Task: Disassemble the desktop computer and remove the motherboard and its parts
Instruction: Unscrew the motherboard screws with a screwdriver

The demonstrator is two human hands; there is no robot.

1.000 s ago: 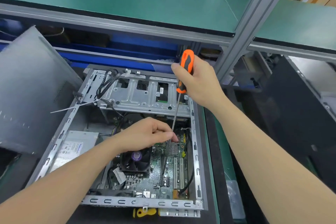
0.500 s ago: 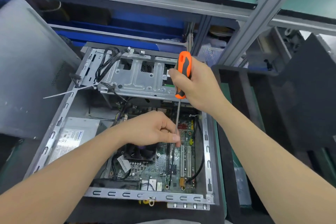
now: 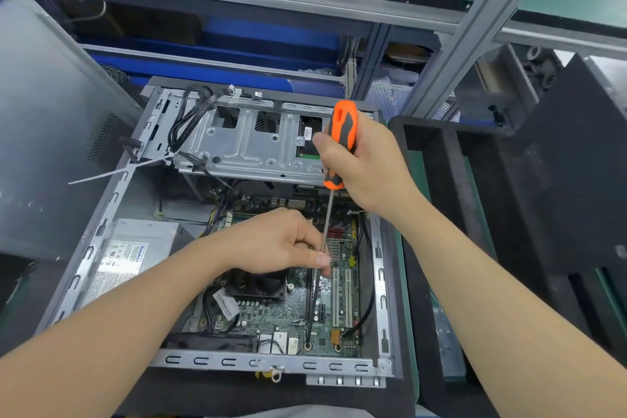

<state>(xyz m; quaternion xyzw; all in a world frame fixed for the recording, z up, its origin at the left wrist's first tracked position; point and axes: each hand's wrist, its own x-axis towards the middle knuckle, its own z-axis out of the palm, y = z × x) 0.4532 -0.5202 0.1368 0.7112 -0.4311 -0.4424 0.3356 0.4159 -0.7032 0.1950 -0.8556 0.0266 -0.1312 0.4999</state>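
An open desktop case (image 3: 84,268) lies on its side in front of me. Inside it sits the green motherboard (image 3: 291,312) with white slots and a black CPU fan (image 3: 258,285). My right hand (image 3: 369,166) grips the orange-and-black handle of a screwdriver (image 3: 341,142), held nearly upright over the board. My left hand (image 3: 274,241) pinches the lower part of the metal shaft just above the board, next to the small heatsink (image 3: 336,249). The tip is hidden behind my fingers.
A silver drive cage (image 3: 251,149) spans the case's far end, with black cables (image 3: 183,125) and a white zip tie beside it. The power supply (image 3: 132,258) fills the left side. A grey side panel (image 3: 44,132) leans at the left. Black foam blocks (image 3: 451,180) stand right.
The view has dropped closer to the case. Both hands keep their hold on the screwdriver, which stays over the same spot on the board.
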